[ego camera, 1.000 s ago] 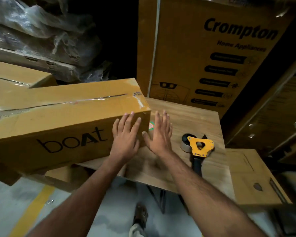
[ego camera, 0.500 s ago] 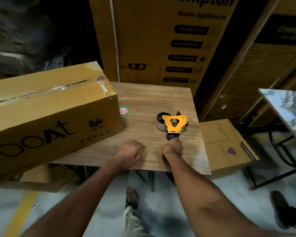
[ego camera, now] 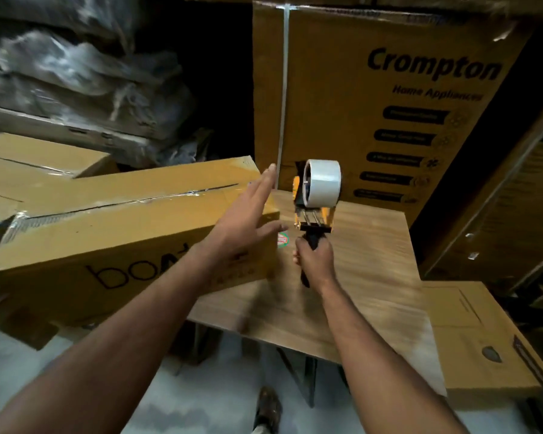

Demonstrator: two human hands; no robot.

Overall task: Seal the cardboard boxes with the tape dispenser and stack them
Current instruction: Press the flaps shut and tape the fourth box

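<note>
Tape dispenser (ego camera: 314, 195) stood upright in our right hand (ego camera: 313, 260), fingers curled round its handle. Our left hand (ego camera: 244, 221), fingers spread wide, reached over the boAt box (ego camera: 113, 227).

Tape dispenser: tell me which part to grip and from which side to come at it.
Grip the tape dispenser by its black handle, coming from below on the person's near side, as the right hand does now. The handle hangs down toward the person, while the tape roll and orange frame stand above it, so probably only that end offers a safe, full grip.

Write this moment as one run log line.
right hand: grips tape dispenser, raised | left hand: open, by boat box
</note>
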